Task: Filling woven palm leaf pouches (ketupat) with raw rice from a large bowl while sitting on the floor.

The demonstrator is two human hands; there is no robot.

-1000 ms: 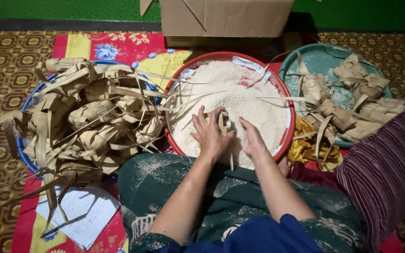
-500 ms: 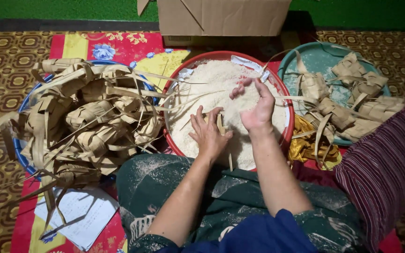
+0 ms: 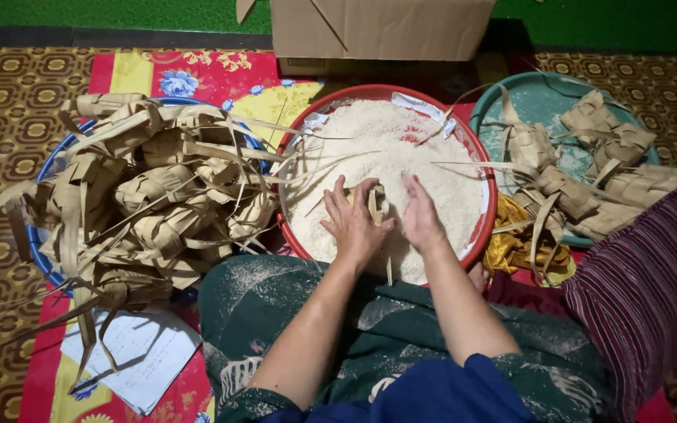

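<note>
Filling a small woven palm-leaf pouch [image 3: 375,205] with rice over the round red plastic basin [image 3: 489,205].

The left hand [image 3: 354,227] is clamped on the pouch; the right hand [image 3: 420,217], fingers loosely together and flat, rests just beside it, holding nothing. Under the grip lies the basin's white raw rice [image 3: 401,153]. Left of the grip, a blue basin [image 3: 37,243] holds woven casings; right, a teal basin [image 3: 546,98] holds more. Judged next: rice tipped carefully into the pouch's opening.
</note>
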